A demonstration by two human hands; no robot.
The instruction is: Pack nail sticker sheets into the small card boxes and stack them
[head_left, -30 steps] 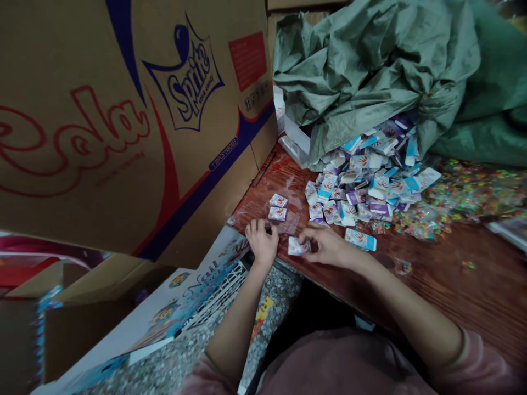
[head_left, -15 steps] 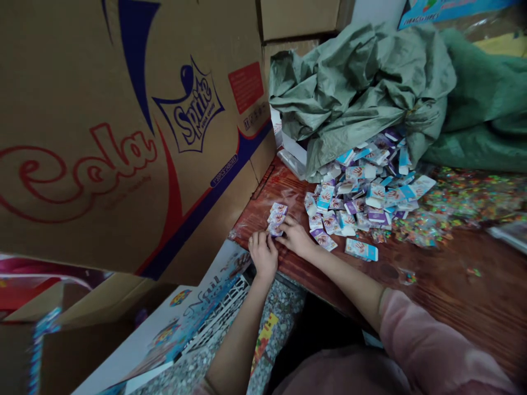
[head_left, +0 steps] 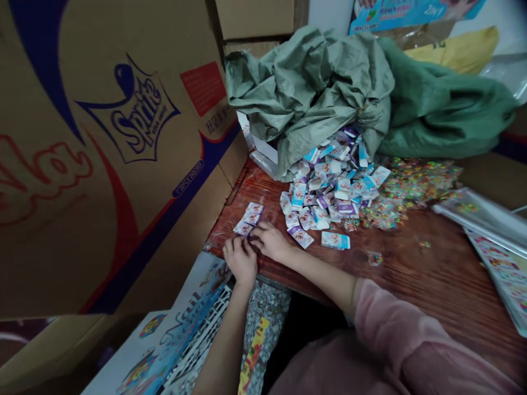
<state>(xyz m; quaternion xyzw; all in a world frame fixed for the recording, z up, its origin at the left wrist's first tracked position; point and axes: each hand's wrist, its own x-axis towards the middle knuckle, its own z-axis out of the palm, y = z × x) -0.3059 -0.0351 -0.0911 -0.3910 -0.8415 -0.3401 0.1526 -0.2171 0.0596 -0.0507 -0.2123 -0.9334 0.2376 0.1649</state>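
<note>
Several small white-and-purple printed boxes (head_left: 248, 216) lie together in a short row at the left end of the wooden table. At the near end of this row, my left hand (head_left: 241, 260) has its fingers bent down, and my right hand (head_left: 269, 241) curls in from the right. Between the fingertips a purple edge of one small box shows; the rest of it is covered by the fingers. To the right of my hands spreads a heap of small purple and blue boxes (head_left: 325, 192), with a blue one (head_left: 335, 240) lying apart in front.
A large printed carton (head_left: 164, 181) walls off the left side. Behind the heap slumps a grey-green sack (head_left: 313, 93). Clear packets of coloured beads or candies (head_left: 395, 206) lie right of it, near plastic-wrapped printed sheets (head_left: 494, 258). A flat printed carton (head_left: 164, 334) leans below the table edge.
The view has swung right, so everything sits further left. My hands have drawn slightly back from the row, and more of its small boxes show.
</note>
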